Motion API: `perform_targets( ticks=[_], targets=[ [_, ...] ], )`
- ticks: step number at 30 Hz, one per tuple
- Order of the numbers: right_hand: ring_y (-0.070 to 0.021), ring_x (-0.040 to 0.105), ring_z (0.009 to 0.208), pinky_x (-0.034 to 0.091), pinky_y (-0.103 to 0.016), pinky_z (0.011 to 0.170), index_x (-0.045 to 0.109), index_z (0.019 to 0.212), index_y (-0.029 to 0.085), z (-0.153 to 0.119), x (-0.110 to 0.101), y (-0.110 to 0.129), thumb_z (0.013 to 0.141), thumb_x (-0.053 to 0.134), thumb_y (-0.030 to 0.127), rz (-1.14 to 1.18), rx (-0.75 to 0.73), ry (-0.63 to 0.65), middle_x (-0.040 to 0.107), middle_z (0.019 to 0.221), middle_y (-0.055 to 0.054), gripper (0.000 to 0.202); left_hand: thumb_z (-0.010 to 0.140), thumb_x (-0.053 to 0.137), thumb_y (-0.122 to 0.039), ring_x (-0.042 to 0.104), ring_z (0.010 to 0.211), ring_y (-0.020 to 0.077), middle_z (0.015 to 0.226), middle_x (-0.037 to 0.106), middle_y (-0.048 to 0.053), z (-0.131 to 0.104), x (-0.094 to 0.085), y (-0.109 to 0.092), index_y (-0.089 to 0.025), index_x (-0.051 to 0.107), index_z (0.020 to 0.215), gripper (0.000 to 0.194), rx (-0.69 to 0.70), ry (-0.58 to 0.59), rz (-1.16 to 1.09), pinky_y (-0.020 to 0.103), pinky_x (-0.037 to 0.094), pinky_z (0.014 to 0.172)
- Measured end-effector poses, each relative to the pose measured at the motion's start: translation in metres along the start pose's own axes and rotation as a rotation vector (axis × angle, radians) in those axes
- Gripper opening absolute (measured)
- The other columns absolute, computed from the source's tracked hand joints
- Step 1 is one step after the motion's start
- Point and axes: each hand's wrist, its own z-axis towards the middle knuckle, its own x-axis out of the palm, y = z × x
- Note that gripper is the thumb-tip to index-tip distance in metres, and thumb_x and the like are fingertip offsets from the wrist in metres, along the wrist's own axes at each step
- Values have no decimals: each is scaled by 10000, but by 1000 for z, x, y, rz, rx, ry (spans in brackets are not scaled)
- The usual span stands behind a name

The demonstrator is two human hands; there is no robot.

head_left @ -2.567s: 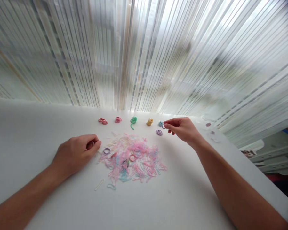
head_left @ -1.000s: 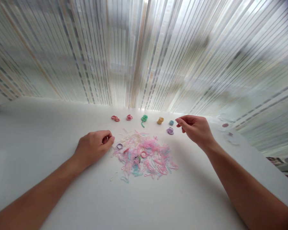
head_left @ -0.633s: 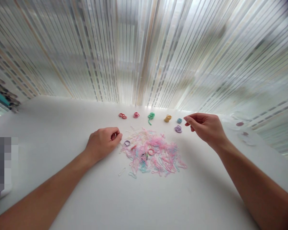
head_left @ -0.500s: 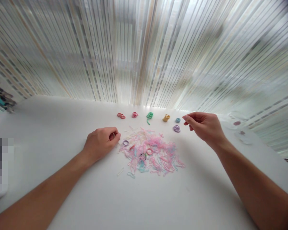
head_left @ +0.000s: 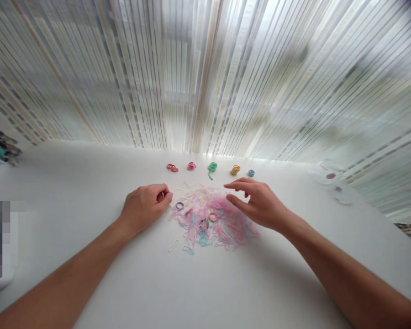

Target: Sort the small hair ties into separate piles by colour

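A loose pile of small pastel elastic bands [head_left: 222,228], mostly pink with some light blue and white, lies on the white table [head_left: 178,292]. Among them are a purple hair tie [head_left: 180,206] and a salmon-pink hair tie [head_left: 213,217]. My left hand [head_left: 147,204] rests at the pile's left edge, its fingers curled in with nothing seen between thumb and forefinger. Over the right side of the pile hovers my right hand [head_left: 256,201], thumb and forefinger apart and nothing held. It hides the spot where the bunch of purple ties was.
Behind the pile runs a row of hair ties: red [head_left: 172,168], pink [head_left: 191,166], green [head_left: 212,169], yellow [head_left: 234,170] and blue [head_left: 251,173]. Clear round plastic containers [head_left: 329,172] stand at the right. A string curtain [head_left: 198,82] borders the table's far side.
My right hand has moved left and nearer, from beside the blue and purple ties to above the pile, and its fingers have opened. My left hand has hardly moved.
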Motion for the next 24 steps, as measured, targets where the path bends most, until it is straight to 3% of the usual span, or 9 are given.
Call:
perform_targets(
  ticks=[4, 10, 14, 19, 21, 24],
  targets=[
    [-270, 619, 1123, 532, -408, 943, 703, 1266, 194, -7, 14, 15, 944, 592, 197, -83, -191, 179, 695, 1238, -124, 341, 881, 450, -460, 555, 678, 178, 706, 650, -7, -1, 1, 1, -252, 624, 745, 303, 11, 0, -2, 305, 284, 616],
    [-234, 671, 951, 545, -354, 832, 727, 1204, 187, -7, 18, 14, 931, 569, 114, -74, -170, 237, 712, 1088, -128, 324, 889, 449, -453, 562, 683, 183, 708, 659, -6, -1, 0, 0, -251, 622, 744, 303, 21, -6, 2, 305, 285, 613],
    [-169, 667, 778, 518, -284, 721, 763, 1069, 190, -2, 8, 8, 894, 568, 80, -19, -93, 183, 740, 947, -73, 283, 888, 461, -450, 573, 690, 187, 724, 678, -2, -1, -1, -1, -252, 641, 762, 295, 11, -2, 12, 301, 302, 614],
    [-142, 627, 664, 495, -265, 651, 768, 961, 191, 2, -3, 1, 904, 643, 244, 74, 75, -15, 748, 819, -38, 147, 888, 463, -452, 573, 690, 184, 726, 678, -2, -1, -1, -1, -251, 635, 760, 294, 9, -4, 16, 300, 309, 615],
    [-140, 634, 670, 497, -260, 644, 769, 979, 190, 1, -3, 3, 900, 651, 261, 110, 91, -14, 752, 825, -36, 159, 884, 463, -450, 571, 695, 186, 729, 675, 0, -1, -1, -1, -251, 637, 761, 292, 7, -6, 20, 304, 305, 615],
    [-140, 652, 705, 511, -263, 666, 766, 1040, 182, 0, -1, 8, 892, 652, 230, 98, 15, 91, 757, 878, -46, 193, 882, 461, -455, 571, 696, 188, 734, 674, 5, 0, -1, -1, -249, 641, 763, 299, 6, -4, 22, 308, 296, 615]
  ],
)
